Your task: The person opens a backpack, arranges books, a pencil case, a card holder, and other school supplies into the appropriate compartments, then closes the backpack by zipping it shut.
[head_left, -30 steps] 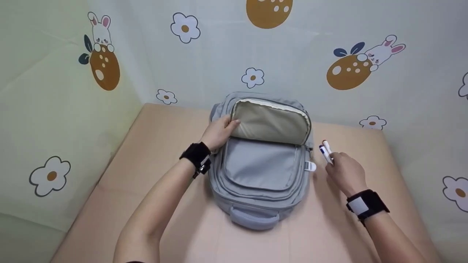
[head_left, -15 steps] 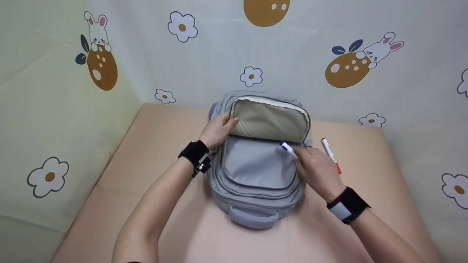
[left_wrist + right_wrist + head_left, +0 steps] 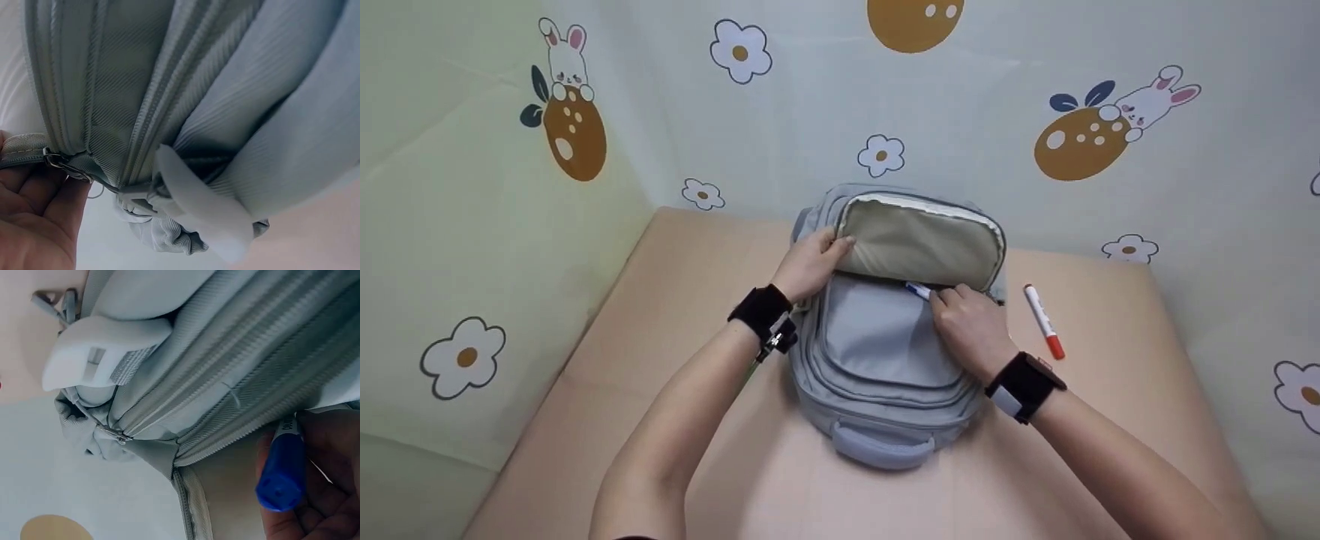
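Your right hand (image 3: 971, 330) pinches the blue marker (image 3: 918, 290) in curled fingers, its capped end pointing left and far, right at the mouth of the grey backpack (image 3: 892, 330) that lies flat on the table (image 3: 675, 315). Your left hand (image 3: 810, 266) grips the left edge of the opened flap (image 3: 919, 244), fingers curled over it, apparently to keep the pocket gaping. A red marker (image 3: 1043, 321) lies on the table just right of the backpack, apart from both hands.
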`<act>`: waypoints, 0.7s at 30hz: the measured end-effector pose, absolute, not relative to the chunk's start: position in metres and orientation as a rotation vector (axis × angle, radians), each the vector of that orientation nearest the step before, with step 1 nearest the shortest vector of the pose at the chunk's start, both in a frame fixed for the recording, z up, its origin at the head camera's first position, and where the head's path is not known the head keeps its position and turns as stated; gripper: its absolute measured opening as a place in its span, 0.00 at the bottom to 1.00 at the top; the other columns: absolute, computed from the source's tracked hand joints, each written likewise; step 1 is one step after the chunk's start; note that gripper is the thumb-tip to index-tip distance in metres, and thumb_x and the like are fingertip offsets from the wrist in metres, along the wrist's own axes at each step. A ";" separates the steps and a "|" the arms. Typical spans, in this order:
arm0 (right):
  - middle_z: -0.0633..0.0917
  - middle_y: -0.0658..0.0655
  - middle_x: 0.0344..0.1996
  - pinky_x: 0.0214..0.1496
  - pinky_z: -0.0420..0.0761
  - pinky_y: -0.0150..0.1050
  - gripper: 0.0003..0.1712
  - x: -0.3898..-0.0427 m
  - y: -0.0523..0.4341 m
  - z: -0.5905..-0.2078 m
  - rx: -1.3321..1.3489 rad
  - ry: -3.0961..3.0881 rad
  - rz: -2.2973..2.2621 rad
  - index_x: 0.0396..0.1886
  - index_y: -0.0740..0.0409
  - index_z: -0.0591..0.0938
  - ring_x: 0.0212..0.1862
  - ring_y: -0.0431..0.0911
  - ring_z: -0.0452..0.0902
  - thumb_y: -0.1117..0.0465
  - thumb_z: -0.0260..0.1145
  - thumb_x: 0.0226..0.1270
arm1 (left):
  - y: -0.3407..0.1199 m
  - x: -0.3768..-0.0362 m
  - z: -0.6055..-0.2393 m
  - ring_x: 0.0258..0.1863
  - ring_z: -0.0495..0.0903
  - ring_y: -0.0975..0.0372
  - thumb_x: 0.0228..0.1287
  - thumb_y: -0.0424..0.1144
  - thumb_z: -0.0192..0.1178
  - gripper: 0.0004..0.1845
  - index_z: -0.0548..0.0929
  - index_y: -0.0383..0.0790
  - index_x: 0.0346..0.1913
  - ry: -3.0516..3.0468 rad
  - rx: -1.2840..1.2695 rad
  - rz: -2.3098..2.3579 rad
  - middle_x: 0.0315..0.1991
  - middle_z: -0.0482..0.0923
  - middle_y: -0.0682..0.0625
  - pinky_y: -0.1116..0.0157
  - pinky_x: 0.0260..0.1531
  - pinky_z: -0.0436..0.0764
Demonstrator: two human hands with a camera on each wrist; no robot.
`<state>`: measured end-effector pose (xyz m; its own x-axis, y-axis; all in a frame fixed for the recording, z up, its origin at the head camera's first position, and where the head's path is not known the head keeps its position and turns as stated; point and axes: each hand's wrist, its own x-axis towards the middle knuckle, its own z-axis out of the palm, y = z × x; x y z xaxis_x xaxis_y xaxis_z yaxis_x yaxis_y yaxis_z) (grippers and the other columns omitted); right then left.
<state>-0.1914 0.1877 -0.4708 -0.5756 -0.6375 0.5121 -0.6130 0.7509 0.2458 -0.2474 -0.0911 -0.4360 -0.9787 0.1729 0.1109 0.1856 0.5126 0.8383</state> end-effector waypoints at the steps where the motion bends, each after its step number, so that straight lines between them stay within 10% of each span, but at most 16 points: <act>1: 0.84 0.64 0.33 0.31 0.82 0.49 0.12 -0.193 0.187 -0.472 0.928 -2.363 -0.070 0.45 0.72 0.86 0.33 0.57 0.79 0.73 0.63 0.63 | -0.091 -0.247 -0.435 0.23 0.61 0.61 0.79 0.53 0.51 0.17 0.70 0.45 0.34 -2.722 -0.322 -1.516 0.24 0.59 0.54 0.62 0.27 0.63; 21: 0.82 0.62 0.28 0.23 0.79 0.50 0.10 -0.214 0.186 -0.483 0.916 -2.301 -0.064 0.37 0.70 0.85 0.30 0.57 0.77 0.71 0.58 0.64 | -0.094 -0.249 -0.433 0.22 0.61 0.61 0.79 0.54 0.52 0.20 0.67 0.45 0.31 -2.724 -0.347 -1.554 0.23 0.60 0.54 0.63 0.26 0.62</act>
